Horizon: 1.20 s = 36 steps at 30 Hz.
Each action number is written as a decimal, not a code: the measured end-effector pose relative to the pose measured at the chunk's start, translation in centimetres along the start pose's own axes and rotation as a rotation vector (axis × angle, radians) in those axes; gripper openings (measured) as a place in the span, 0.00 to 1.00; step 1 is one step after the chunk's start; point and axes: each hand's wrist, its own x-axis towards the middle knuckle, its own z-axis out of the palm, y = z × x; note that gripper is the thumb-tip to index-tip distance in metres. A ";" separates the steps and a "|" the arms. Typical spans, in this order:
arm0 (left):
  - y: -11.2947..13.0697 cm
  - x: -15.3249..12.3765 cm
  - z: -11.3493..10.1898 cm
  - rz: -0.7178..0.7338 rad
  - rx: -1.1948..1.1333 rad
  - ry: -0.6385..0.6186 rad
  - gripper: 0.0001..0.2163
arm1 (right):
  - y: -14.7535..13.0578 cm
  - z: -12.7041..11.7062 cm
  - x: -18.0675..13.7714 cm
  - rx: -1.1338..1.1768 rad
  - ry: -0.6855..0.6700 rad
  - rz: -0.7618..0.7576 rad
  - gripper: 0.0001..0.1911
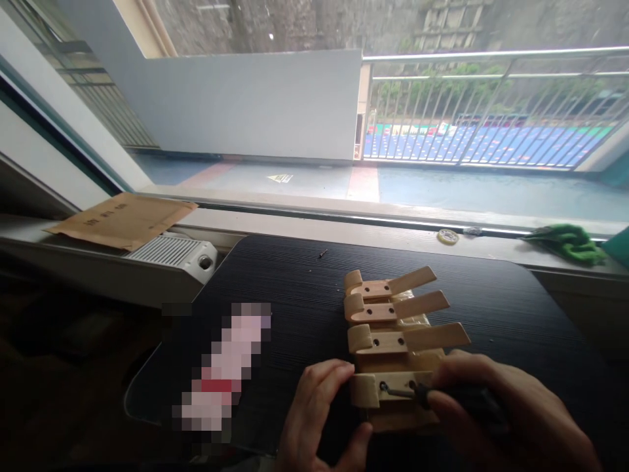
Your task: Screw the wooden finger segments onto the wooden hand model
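Observation:
A wooden hook rack (363,362) lies on the dark table, with several pale wooden hooks across a board partly covered in shiny clear wrap. Each of the far hooks (388,340) shows two dark screws. My right hand (515,406) is closed around a dark-handled screwdriver (400,393). Its thin shaft points left, and the tip meets the left screw (383,387) of the nearest hook (364,391). My left hand (319,413) grips the rack's left end, fingertips at the nearest hook's rounded end and thumb lower down. The rack's near right part is hidden by my right hand.
A loose screw (322,254) lies near the far edge of the black table (285,282). A blurred-out pink item (221,373) is at left. Along the windowsill are a brown envelope (122,219) above a white radiator (171,255), a tape roll (447,236) and a green cloth (565,242).

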 end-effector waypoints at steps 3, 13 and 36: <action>0.4 -0.1 0.0 -0.014 -0.006 0.017 0.22 | -0.1 0.0 0.3 -0.027 -0.023 -0.050 0.05; 1.4 1.4 0.5 0.070 -0.062 0.016 0.24 | -1.0 -0.2 1.3 -0.043 -0.113 -0.068 0.05; 2.1 3.5 1.7 -0.071 -0.198 -0.116 0.19 | -1.3 0.2 2.7 -0.042 -0.218 -0.107 0.07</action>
